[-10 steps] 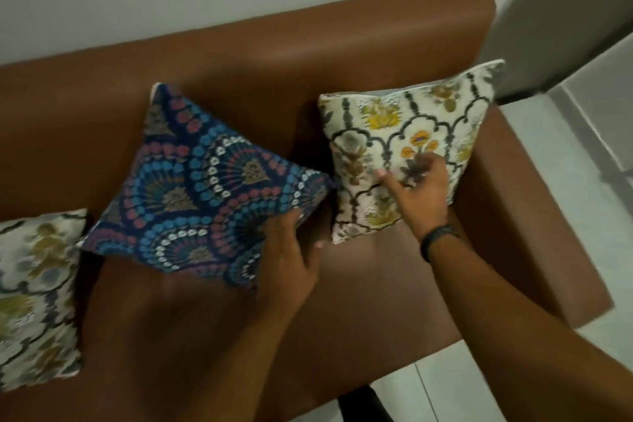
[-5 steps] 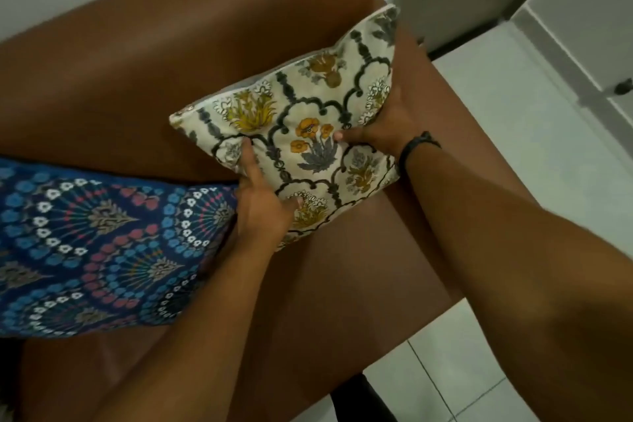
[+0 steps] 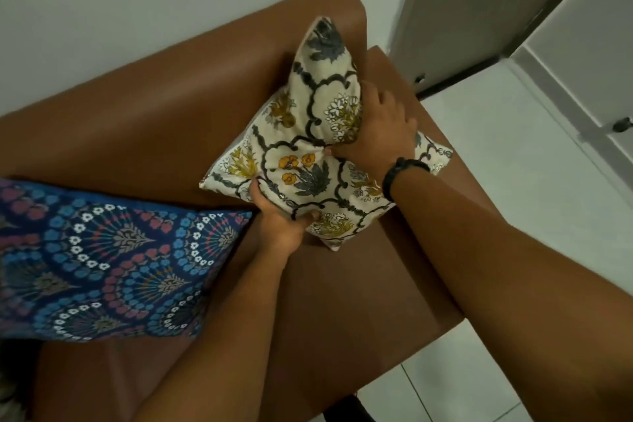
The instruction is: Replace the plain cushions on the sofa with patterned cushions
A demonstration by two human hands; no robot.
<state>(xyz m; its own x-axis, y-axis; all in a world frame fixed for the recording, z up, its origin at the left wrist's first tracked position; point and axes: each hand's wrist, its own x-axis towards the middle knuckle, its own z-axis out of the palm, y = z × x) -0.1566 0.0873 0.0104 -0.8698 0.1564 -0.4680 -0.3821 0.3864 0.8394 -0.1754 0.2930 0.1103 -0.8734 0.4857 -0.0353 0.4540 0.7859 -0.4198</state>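
Bare sofa seat (image 3: 342, 301) lies open between blue cushion (image 3: 102, 267) and armrest (image 3: 442, 202).

No legible text or labels anywhere.

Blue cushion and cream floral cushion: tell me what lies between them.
In the head view, the left hand and its forearm fill the gap between the blue cushion and the cream floral cushion, over the brown sofa.

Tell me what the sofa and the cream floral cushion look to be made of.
Sofa: brown leather or faux leather, by its smooth skin with a soft sheen along the backrest; which of the two is not clear. Cream floral cushion: woven fabric, likely cotton, matte with a printed pattern; it dents and creases where the right hand and left hand squeeze it, so the filling seems soft.
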